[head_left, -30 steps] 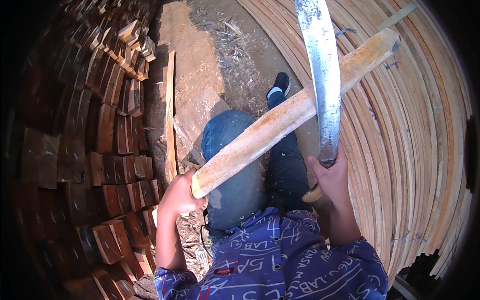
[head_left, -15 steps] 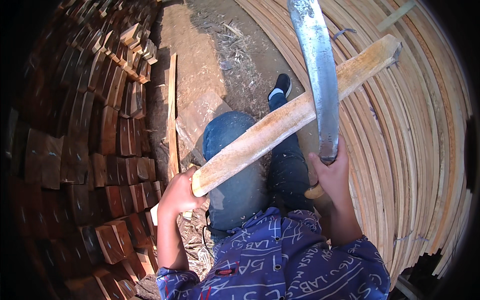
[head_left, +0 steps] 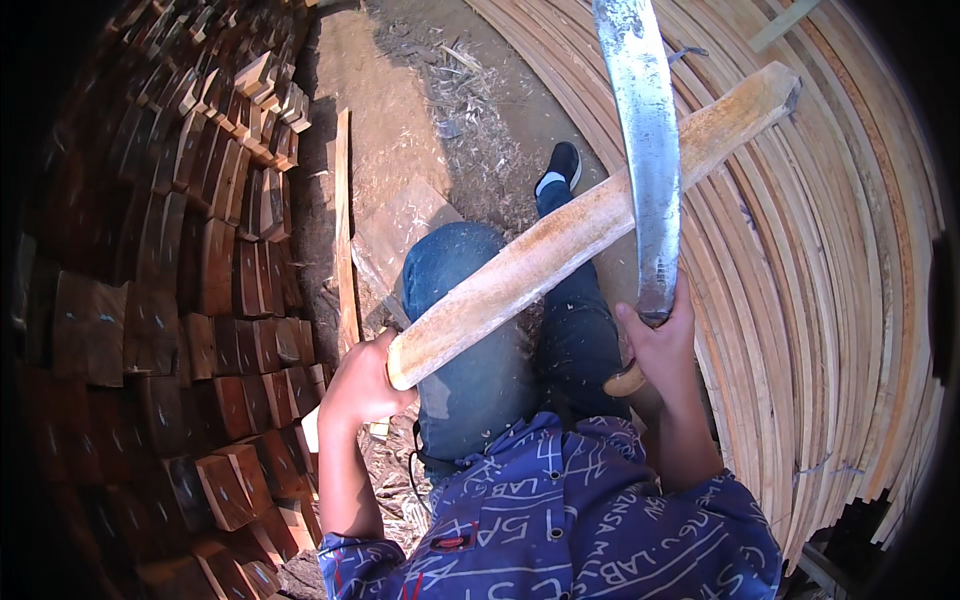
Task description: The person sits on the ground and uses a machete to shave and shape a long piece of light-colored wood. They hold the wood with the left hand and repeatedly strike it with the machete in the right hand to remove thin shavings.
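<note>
My left hand (head_left: 362, 385) is closed round the near end of a long wooden plank (head_left: 540, 258), which slants up to the right above my thigh. In my right hand (head_left: 660, 345) is the handle of a machete (head_left: 650, 150), its broad steel blade pointing away from me. The blade crosses over the plank beyond its middle and hides a strip of it; whether the two touch I cannot tell. A curved wooden handle end (head_left: 626, 381) shows below my right hand. My fingers are partly hidden on both hands.
Stacked cut timber blocks (head_left: 225, 350) rise along the left. Long pale strips of wood (head_left: 800, 300) lie in a big pile on the right. A thin batten (head_left: 345, 230) and a flat board (head_left: 400, 235) lie on the ground, with shavings (head_left: 465, 95) farther off.
The machete has shifted slightly to the right and the plank's far end is a touch higher. Both hands keep their hold.
</note>
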`<state>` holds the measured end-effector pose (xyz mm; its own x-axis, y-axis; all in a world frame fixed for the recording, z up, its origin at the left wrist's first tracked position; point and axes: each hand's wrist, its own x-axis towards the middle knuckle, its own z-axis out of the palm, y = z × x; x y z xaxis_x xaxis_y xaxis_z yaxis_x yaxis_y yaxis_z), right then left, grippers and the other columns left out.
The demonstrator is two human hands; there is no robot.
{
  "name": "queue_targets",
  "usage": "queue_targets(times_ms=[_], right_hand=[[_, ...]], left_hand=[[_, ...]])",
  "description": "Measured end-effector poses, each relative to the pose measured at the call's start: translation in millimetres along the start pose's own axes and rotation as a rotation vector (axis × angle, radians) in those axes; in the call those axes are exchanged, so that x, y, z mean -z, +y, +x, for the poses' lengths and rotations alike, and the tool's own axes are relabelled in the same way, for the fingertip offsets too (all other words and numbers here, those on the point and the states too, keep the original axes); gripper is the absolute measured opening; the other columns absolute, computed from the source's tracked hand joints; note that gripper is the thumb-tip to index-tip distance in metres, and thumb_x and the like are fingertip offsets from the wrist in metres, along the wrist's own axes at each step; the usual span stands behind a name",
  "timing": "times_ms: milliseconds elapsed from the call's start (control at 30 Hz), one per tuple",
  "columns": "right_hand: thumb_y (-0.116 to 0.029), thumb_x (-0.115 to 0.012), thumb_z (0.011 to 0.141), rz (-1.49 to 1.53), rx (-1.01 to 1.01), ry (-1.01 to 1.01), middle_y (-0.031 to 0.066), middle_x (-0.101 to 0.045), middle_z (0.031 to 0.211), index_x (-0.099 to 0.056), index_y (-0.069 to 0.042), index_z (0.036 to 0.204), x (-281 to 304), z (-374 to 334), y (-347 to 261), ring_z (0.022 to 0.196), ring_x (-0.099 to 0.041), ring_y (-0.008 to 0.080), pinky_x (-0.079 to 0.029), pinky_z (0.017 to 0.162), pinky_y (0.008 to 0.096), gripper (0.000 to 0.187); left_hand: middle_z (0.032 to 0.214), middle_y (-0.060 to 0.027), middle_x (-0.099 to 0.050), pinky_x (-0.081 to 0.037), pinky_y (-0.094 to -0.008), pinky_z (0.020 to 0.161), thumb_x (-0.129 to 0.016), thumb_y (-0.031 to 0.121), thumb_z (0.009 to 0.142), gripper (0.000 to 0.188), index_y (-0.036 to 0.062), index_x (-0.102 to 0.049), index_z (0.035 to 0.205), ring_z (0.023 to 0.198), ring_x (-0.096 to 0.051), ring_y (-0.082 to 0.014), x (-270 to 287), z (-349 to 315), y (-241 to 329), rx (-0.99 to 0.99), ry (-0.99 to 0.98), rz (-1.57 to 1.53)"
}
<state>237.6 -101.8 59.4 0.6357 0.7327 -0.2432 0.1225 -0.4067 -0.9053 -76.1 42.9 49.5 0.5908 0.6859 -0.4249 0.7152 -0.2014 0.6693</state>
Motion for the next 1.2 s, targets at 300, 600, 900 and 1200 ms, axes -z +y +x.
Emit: queue_targets(times_ms=[300, 600, 900, 1200], right_hand=[[-0.004, -0.072, 0.082, -0.187, 0.043, -0.266, 0.0151, -0.067, 0.092, -0.041, -0.008, 0.131, -19, -32, 20, 0.086, -0.069, 0.0252, -0.053, 0.075, 0.0370, 0.059], [-0.003, -0.072, 0.083, 0.046, -0.109, -0.053, 0.0120, -0.061, 0.101, -0.039, -0.002, 0.131, -6, -11, 19, 0.092, -0.063, 0.0183, -0.051, 0.080, 0.0310, 0.059], [-0.001, -0.072, 0.082, -0.152, 0.149, -0.223, 0.0120, -0.067, 0.084, -0.035, -0.009, 0.135, -18, -36, 24, 0.081, -0.068, 0.0196, -0.052, 0.073, 0.0318, 0.065], [-0.004, -0.070, 0.086, -0.073, -0.017, -0.073, 0.0134, -0.062, 0.107, -0.039, -0.003, 0.133, -21, -26, 33, 0.097, -0.063, 0.0179, -0.053, 0.080, 0.0311, 0.055]], left_hand=[[0.079, -0.0281, -0.063, -0.051, -0.0435, 0.071, -0.071, 0.008, 0.056, 0.036, -0.0039, -0.057, 0.088, 0.081, -0.065, -0.0449, -5, 4, 1, -0.013, 0.054, 0.103], [0.077, -0.0276, -0.063, -0.051, -0.0429, 0.069, -0.071, 0.008, 0.056, 0.036, -0.0039, -0.056, 0.086, 0.079, -0.064, -0.0455, -15, 2, -1, -0.050, 0.060, -0.104], [0.080, -0.0282, -0.064, -0.052, -0.0450, 0.072, -0.073, 0.011, 0.057, 0.038, -0.0033, -0.058, 0.089, 0.083, -0.065, -0.0453, -8, -2, 2, -0.021, 0.109, 0.073], [0.078, -0.0307, -0.063, -0.053, -0.0449, 0.073, -0.074, 0.014, 0.056, 0.040, -0.0035, -0.059, 0.089, 0.082, -0.065, -0.0453, -10, -1, 11, 0.004, 0.120, 0.134]])
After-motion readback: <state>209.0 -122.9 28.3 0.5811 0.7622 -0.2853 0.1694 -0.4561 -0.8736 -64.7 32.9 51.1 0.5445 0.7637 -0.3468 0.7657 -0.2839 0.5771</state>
